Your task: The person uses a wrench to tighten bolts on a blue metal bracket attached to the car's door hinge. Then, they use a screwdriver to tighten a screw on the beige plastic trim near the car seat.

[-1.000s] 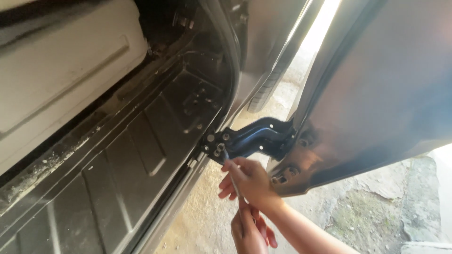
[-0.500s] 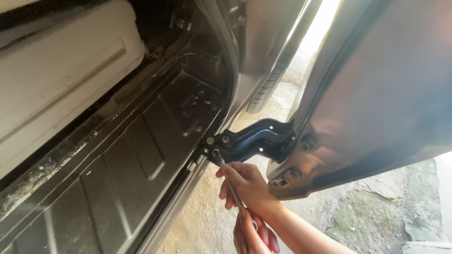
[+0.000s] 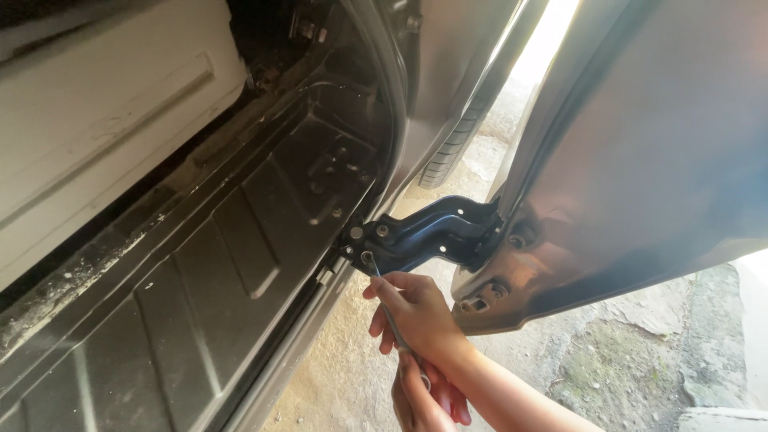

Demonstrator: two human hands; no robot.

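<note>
Gripping a thin wrench point(image 3: 390, 320) in both fists, right hand point(image 3: 416, 316) above left hand point(image 3: 420, 400), its tip is sitting on a bolt point(image 3: 367, 258) of the dark door hinge point(image 3: 428, 232).

Ribbed dark vehicle floor point(image 3: 160, 320) lying bare, dust gathering along its sill. Pale panel point(image 3: 96, 120) sitting upper left. Cracked concrete ground point(image 3: 632, 352) showing below the opened door point(image 3: 656, 144). A tyre point(image 3: 456, 148) standing beyond. Daylight glaring through the gap.

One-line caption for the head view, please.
Both hands, right hand above left hand, hold a slim metal tool against a bolt on the dark door hinge of an open vehicle door.
</note>
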